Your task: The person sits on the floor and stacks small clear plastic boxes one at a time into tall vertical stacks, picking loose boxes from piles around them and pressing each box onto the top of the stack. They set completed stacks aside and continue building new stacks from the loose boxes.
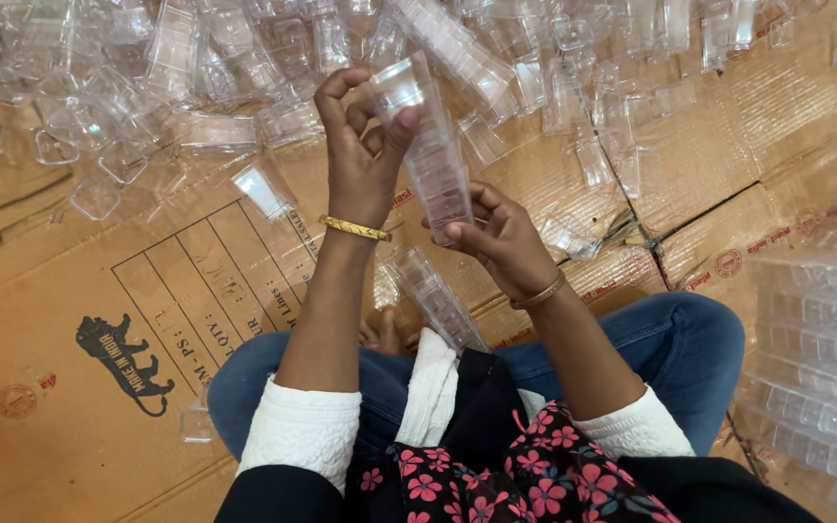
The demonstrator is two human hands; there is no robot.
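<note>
Stack of clear plastic cups [433, 155], nested, tilted, left hand [360, 160] pinching its top, right hand [501, 237] gripping its base

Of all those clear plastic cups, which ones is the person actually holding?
The nested stack of cups raised between the left hand and right hand; the other cups lie loose on the cardboard.

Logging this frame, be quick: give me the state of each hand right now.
Left hand: closed on the top of the stack of clear plastic cups.
Right hand: closed on the stack's lower end.
</note>
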